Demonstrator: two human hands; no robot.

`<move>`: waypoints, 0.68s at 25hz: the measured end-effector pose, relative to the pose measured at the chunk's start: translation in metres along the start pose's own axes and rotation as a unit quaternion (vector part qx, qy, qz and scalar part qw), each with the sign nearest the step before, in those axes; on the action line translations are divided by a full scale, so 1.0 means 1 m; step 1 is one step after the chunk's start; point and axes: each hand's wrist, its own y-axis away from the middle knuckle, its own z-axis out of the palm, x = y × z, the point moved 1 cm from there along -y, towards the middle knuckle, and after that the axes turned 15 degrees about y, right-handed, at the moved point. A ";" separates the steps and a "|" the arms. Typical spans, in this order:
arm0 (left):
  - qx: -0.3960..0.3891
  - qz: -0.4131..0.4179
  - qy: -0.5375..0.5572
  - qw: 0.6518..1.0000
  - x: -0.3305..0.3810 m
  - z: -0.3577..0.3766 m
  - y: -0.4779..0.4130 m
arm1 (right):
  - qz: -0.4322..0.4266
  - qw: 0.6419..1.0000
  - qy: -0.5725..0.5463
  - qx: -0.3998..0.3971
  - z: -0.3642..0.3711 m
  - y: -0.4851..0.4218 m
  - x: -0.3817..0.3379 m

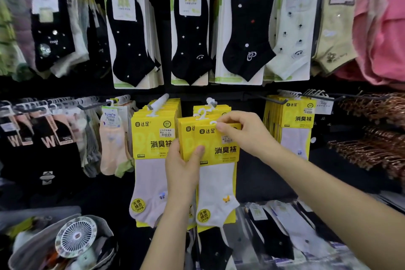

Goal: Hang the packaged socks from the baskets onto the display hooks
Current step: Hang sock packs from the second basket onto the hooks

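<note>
A stack of yellow-carded white sock packs [217,173] is in front of the middle display hook [210,101]. My left hand [182,164] grips the stack at its left edge, thumb across the front card. My right hand [240,132] pinches the top of the front pack at its white plastic hanger. More of the same packs hang on the hook behind them. A second row of yellow packs [151,151] hangs on the hook to the left, and a third [295,125] to the right.
Black and pale socks on cards fill the upper row [190,28]. Pink and black socks hang at lower left [52,138]. Bagged socks [282,228] lie on a shelf at lower right. A container with a small white fan [75,238] sits at lower left.
</note>
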 end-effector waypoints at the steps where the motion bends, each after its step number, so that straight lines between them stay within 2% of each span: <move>1: -0.004 0.004 -0.001 1.000 -0.002 0.001 0.001 | -0.009 1.000 0.006 -0.016 -0.001 -0.001 -0.002; 3: -0.005 -0.001 0.019 1.000 -0.005 0.002 0.003 | 0.002 1.000 -0.006 -0.025 -0.004 -0.005 -0.003; 6: -0.004 -0.012 0.036 0.999 -0.007 0.003 0.005 | 0.062 0.997 -0.055 0.000 -0.008 -0.011 0.001; 8: 0.004 -0.011 0.022 1.000 -0.005 0.002 0.007 | 0.080 0.996 -0.042 0.020 -0.009 -0.016 0.003; 13: 0.060 0.072 -0.046 0.995 0.025 -0.019 0.000 | 0.108 0.991 -0.028 0.078 -0.020 -0.042 0.006; 17: 0.075 0.074 -0.044 0.993 0.041 -0.040 -0.010 | 0.111 0.990 0.038 0.076 -0.012 -0.068 0.006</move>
